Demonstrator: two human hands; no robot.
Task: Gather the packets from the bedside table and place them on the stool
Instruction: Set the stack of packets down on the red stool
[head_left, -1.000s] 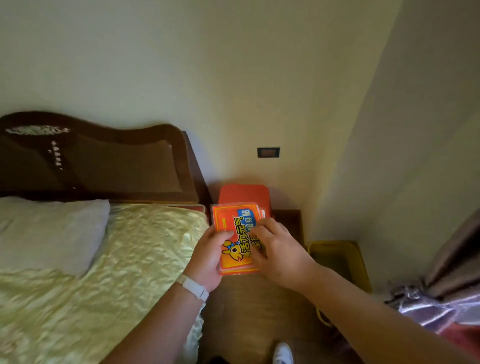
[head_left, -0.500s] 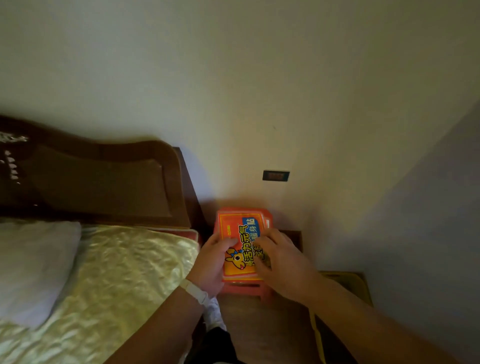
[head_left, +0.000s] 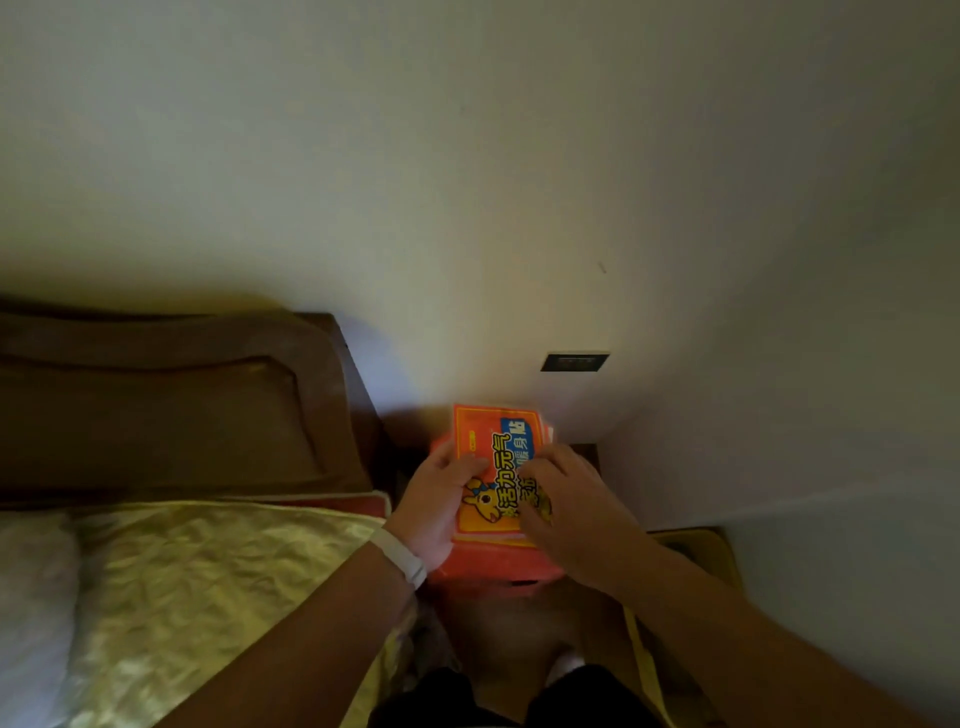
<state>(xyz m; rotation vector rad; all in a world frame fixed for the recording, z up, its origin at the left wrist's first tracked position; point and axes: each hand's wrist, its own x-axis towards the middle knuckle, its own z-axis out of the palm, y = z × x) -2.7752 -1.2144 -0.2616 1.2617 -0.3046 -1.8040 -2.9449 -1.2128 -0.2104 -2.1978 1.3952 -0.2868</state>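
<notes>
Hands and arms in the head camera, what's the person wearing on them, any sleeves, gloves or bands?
Both forearms are bare, no sleeves and no gloves. The left hand has a plain white band around its wrist, like a watch strap or wristband. The right hand shows no ring, band or watch.

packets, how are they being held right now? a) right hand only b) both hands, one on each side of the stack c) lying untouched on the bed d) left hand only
b: the left hand grips the left edge of the packets and the right hand covers the right side, above the orange stool.
</notes>
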